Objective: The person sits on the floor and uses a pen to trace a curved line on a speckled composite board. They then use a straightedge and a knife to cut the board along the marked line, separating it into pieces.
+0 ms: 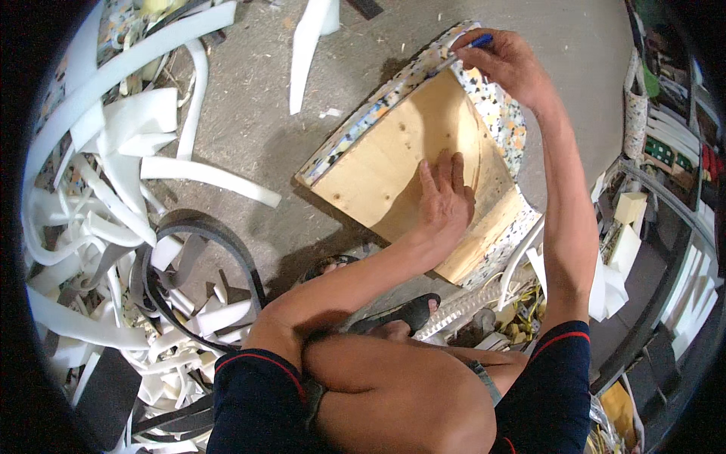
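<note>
Right of centre in the head view, a wooden panel (378, 163) lies tilted across the frame, its upper end toward the upper right. Speckled foam (499, 125) shows along its upper-left edge and out past its right side. The left hand (446, 200) rests on the panel, fingers extended, gripping nothing. Well apart from it, toward the upper right, the right hand (507, 64) is closed around a blue-handled tool (478, 41), whose thin end points down-left to the foam at the panel's upper corner. White foam strips (208, 180) heap up along the left of the frame, with a black band (255, 276) curved among them at lower left. Below the panel, a dark sandal (408, 314) stands near the bottom centre.
</note>
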{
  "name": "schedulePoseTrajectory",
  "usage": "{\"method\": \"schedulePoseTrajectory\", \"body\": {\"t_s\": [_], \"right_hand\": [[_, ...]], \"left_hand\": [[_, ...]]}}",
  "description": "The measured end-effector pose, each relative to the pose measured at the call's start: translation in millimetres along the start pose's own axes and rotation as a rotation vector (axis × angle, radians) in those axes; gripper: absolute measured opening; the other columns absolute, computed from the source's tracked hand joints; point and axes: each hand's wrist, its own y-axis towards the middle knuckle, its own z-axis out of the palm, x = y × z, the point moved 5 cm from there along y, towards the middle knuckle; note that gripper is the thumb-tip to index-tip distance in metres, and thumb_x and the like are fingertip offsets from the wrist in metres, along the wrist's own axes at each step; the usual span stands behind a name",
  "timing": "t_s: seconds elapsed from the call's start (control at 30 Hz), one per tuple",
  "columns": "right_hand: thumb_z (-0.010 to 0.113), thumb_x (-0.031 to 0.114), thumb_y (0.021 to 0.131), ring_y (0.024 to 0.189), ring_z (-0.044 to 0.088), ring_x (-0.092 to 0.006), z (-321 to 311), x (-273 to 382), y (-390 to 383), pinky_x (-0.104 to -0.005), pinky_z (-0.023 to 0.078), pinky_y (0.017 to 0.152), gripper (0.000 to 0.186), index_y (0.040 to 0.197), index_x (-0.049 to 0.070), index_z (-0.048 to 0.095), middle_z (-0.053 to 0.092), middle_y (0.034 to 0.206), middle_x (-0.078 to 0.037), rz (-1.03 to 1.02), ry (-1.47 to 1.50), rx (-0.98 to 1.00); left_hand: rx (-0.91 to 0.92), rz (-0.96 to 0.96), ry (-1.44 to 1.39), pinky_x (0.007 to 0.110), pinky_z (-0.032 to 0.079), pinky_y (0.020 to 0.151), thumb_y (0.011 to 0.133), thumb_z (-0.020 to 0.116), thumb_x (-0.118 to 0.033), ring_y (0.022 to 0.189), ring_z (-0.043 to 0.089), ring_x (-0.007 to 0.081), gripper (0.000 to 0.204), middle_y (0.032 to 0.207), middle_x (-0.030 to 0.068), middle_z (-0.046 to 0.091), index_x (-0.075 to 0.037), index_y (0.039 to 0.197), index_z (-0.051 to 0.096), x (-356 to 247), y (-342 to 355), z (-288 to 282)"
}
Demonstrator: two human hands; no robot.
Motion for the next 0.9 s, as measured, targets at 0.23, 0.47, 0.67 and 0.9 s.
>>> {"method": "schedulePoseTrajectory", "body": {"t_s": [0.23, 0.47, 0.67, 0.9], "right_hand": [[0.068, 0.018, 0.099, 0.068, 0.058, -0.0088, -27.8, -2.4, -2.8, -0.0272, 0.049, 0.062, 0.018, 0.107, 0.005, 0.076, 0.068, 0.076, -0.001, -0.063, -0.157, -0.231], [0.070, 0.017, 0.097, 0.062, 0.056, -0.0086, 4.9, 37.3, -18.0, -0.0300, 0.048, 0.057, 0.017, 0.106, 0.003, 0.072, 0.066, 0.073, -0.005, -0.150, -0.413, -0.208], [0.069, 0.014, 0.088, 0.077, 0.069, -0.0375, 56.5, 64.3, -19.6, -0.0451, 0.055, 0.068, 0.014, 0.099, 0.006, 0.070, 0.071, 0.086, -0.016, -0.346, -0.683, -0.176], [0.070, 0.012, 0.080, 0.081, 0.071, -0.0346, 179.5, 110.2, -50.0, -0.0464, 0.057, 0.068, 0.012, 0.090, 0.008, 0.066, 0.069, 0.083, -0.013, -0.480, -0.572, 0.001]], "left_hand": [[0.342, 0.270, -0.608, 0.081, 0.024, 0.107, 0.096, 0.053, -0.016, 0.147, 0.026, 0.0581, 0.043, 0.159, 0.0371, 0.030, 0.009, 0.131, 0.059, 6.8, -3.7, -13.8], [0.330, 0.261, -0.606, 0.078, 0.025, 0.110, 0.098, 0.052, -0.019, 0.148, 0.028, 0.0558, 0.040, 0.159, 0.0337, 0.034, 0.006, 0.127, 0.063, 0.4, -7.2, -7.6], [0.055, -0.051, 0.044, 0.073, 0.023, 0.115, 0.106, 0.042, -0.024, 0.150, 0.027, 0.0486, 0.046, 0.162, 0.0265, 0.034, 0.006, 0.139, 0.053, -5.3, 8.5, 4.6], [0.145, 0.172, -0.377, 0.071, 0.025, 0.115, 0.099, 0.051, -0.029, 0.147, 0.033, 0.0502, 0.040, 0.156, 0.0276, 0.043, -0.001, 0.125, 0.063, 14.1, -9.1, -19.6]]}}
